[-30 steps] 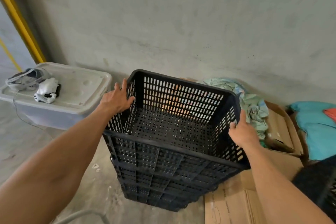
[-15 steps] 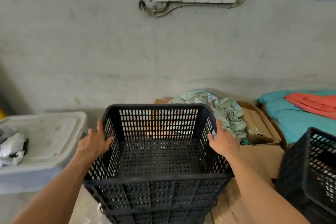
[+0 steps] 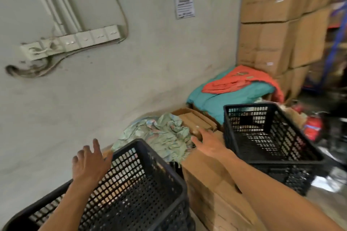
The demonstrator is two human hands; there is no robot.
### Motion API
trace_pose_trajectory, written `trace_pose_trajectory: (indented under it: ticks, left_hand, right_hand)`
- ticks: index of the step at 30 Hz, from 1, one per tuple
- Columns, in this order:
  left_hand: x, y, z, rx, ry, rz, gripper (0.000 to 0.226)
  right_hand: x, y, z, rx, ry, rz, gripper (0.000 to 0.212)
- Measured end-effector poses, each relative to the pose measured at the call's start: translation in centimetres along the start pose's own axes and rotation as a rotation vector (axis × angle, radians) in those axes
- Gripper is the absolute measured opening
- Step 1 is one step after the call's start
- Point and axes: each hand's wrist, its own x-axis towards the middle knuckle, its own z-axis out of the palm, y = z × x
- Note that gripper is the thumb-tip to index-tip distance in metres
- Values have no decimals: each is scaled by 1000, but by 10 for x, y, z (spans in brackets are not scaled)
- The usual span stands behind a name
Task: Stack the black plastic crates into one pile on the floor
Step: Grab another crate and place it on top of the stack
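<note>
Near crate (image 3: 142, 189): black plastic, perforated lattice walls, matt. Far crate (image 3: 266, 137): same black plastic, same matt finish. Wall (image 3: 131, 84): grey cement render, rough, scuffed. Boxes (image 3: 206, 178): brown cardboard, matt; stacked cartons (image 3: 270, 24) likewise. Crumpled green cloth (image 3: 159, 137), teal cloth (image 3: 225, 97) and orange cloth (image 3: 236, 80): soft fabric. Extinguisher (image 3: 312, 125): red, glossy. Switch plates (image 3: 84, 38): white plastic.

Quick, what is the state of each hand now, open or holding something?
Left hand: open, holding nothing, above the near black crate.
Right hand: open, holding nothing, reaching toward the far black crate.
</note>
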Motion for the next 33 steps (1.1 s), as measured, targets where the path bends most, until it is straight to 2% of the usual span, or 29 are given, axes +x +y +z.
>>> trace_pose_trajectory:
  ticks: [4,6,11,16,20,22,24,28,30,33]
  left_hand:
    - [30,143,-18,-99,56,262,77]
    - [33,217,-18,-157,49,356,76]
    - [12,391,15,-206,-128,541,75]
    - [-27,501,85,-257,-319,568,80]
    - [-61,537,136,-383,-534,414,91]
    - [-75,543,143,-439,-556,342,100]
    - [-76,544,142,-441,-526,333,104]
    - [-36,526,126,-423,-489,446,98]
    - [1,506,116,-393,-418,505,92]
    - [57,470,105,-208,-335,383,64]
  right_hand:
    - [5,88,-71,-86,190,161,67]
    - [5,138,-103,-144,229,259,66]
    - [5,264,-156,-234,192,469,69]
    - [23,357,-167,-293,163,584,77]
    - [45,405,-167,-250,63,658,82]
    - [52,418,-166,-201,0,682,81]
    - [58,422,-163,-182,-15,687,82]
    - [61,399,-152,-98,-27,694,92]
    - [59,374,-135,4,-31,674,80]
    - [52,323,-95,61,-131,662,62]
